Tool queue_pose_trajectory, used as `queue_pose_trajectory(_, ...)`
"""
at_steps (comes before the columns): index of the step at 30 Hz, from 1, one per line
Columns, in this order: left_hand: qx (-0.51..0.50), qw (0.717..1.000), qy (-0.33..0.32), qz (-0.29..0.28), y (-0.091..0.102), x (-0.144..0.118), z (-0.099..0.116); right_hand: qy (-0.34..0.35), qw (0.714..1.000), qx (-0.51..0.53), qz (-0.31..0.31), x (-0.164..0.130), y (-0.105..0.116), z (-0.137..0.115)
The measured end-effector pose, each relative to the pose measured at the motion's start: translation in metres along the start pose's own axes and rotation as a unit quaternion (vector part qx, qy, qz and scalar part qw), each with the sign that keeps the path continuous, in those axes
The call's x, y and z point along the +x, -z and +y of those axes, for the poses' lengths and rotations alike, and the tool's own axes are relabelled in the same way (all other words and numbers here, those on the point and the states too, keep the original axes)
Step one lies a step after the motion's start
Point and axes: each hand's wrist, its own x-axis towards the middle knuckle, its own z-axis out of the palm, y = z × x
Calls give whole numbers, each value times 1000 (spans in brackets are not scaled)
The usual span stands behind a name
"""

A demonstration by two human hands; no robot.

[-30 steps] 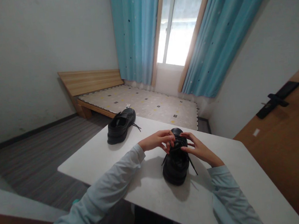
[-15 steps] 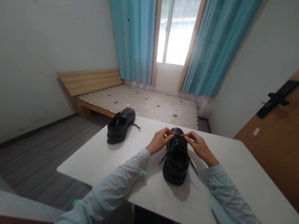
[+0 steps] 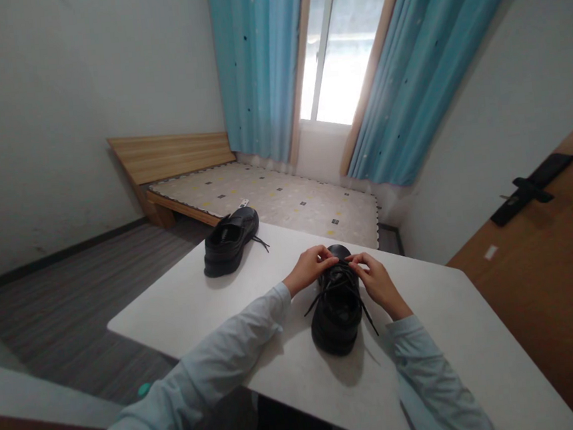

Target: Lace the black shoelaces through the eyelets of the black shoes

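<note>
Lower centre of frame: left hand (image 3: 311, 267) and right hand (image 3: 376, 279) each pinch the laces (image 3: 341, 281) of the black shoe (image 3: 338, 311); second shoe (image 3: 230, 240) sits apart, upper left on the white table (image 3: 184, 304).

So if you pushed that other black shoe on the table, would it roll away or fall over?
Probably neither. The far shoe sits flat on its thick sole on the white table, so it would likely slide. Its loose lace looks floppy and would probably just drag behind.

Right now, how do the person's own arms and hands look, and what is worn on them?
Both arms wear long, loose, pale blue fabric sleeves ending at the wrists. The left hand and right hand are bare: no gloves, rings or watch can be seen. The sleeves show no markings.
</note>
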Motion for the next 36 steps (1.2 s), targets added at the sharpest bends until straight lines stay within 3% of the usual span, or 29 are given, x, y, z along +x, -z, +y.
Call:
queue_pose_trajectory(12, 91, 995, -20, 40, 1, -5, 4, 5, 999, -42, 30, 1, 3, 12)
queue_pose_trajectory(27, 96, 995, 1, 38, -1, -9, 2, 30, 990, -140, -2, 3, 11, 30)
queue_pose_trajectory(36, 101, 994, -19, 39, 1, -7, -4, 33, 991, -128, 16, 3, 10, 29)
